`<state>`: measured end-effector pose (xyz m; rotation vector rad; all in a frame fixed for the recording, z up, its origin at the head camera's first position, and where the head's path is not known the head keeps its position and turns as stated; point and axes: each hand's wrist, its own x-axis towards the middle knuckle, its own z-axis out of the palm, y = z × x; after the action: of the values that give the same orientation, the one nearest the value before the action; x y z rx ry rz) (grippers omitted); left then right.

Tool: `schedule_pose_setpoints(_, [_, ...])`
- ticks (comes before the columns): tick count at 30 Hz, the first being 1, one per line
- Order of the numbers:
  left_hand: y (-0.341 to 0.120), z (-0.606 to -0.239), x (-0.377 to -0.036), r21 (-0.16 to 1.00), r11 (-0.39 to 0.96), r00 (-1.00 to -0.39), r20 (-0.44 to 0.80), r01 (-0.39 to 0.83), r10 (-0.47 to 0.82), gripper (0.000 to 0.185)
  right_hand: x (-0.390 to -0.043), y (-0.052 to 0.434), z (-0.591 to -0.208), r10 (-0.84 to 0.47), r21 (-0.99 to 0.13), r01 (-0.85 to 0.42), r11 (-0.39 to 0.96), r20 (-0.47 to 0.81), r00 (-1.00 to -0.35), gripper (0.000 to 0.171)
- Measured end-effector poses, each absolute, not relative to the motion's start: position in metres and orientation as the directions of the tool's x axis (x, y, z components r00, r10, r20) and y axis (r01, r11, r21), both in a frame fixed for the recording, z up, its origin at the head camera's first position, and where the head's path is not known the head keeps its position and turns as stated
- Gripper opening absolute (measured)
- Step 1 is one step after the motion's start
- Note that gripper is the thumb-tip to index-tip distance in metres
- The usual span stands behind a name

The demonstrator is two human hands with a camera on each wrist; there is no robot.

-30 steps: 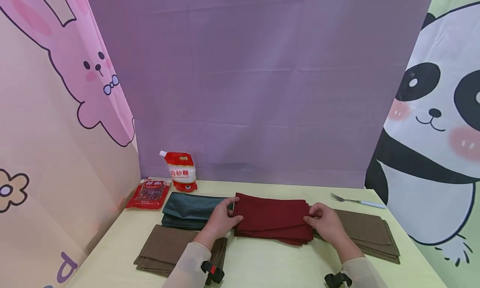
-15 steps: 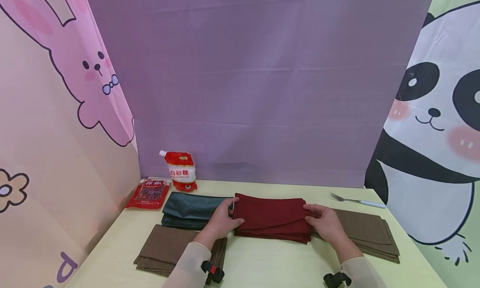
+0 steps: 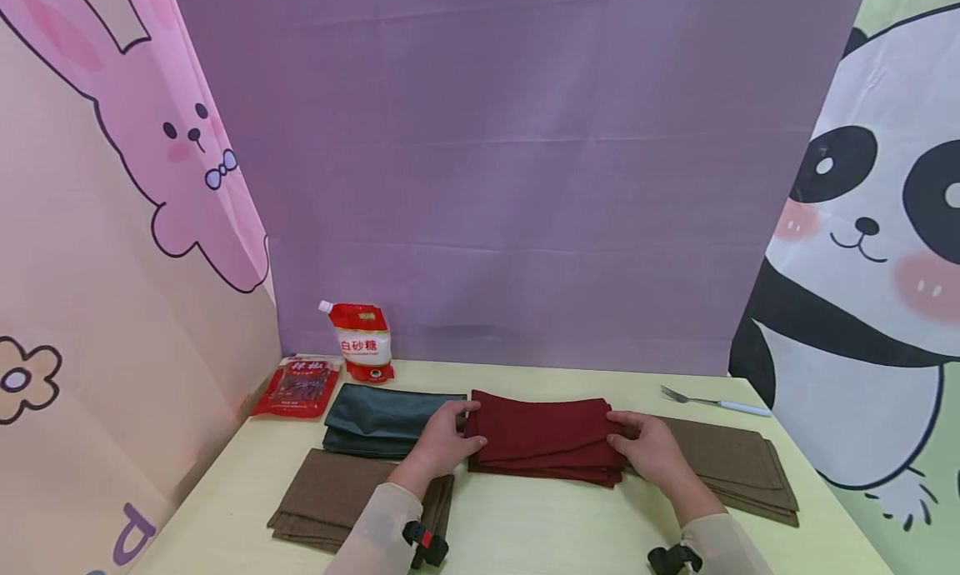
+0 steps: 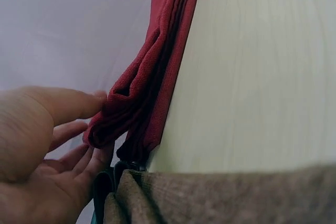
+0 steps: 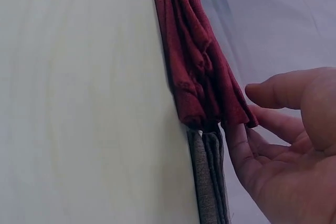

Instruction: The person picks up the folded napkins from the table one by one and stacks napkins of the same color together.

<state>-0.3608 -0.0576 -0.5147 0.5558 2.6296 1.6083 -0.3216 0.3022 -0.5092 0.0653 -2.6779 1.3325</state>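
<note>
A folded dark red cloth point(image 3: 543, 433) lies flat in the middle of the pale table point(image 3: 540, 525). My left hand point(image 3: 446, 437) holds its left end, with the thumb point(image 4: 79, 103) on top and the fingers point(image 4: 89, 158) under the fold point(image 4: 152, 72). At the right end my right hand point(image 3: 645, 446) touches the red cloth point(image 5: 197, 61) with nearly straight fingers point(image 5: 236, 145). That hand's thumb point(image 5: 273, 90) hovers just off the cloth. The right end rests on a folded brown cloth point(image 3: 738, 462).
A dark green folded cloth point(image 3: 375, 417) lies left of the red one, and another brown cloth point(image 3: 337, 496) lies at the front left. A sugar pouch point(image 3: 362, 340) and a red packet point(image 3: 300, 385) sit at the back left. A fork point(image 3: 712, 402) lies at the back right.
The red cloth has sunk from slightly raised to flat on the table. Both hands have stayed at its ends, and the right thumb has eased off it.
</note>
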Motion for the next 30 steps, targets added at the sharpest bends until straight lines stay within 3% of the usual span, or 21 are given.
schedule_pose_setpoints(16, [-0.057,-0.505,-0.353,0.834,0.468,-0.945,0.175,0.291,0.276,0.043,-0.324,0.307,-0.512,0.074,-0.779,-0.073,0.623,0.152,-0.986,0.037])
schedule_pose_setpoints(30, [-0.058,-0.507,-0.355,0.814,0.494,-0.939,0.172,0.305,0.298,0.044,-0.325,0.310,-0.511,0.039,-0.756,-0.100,0.647,0.164,-0.986,0.037])
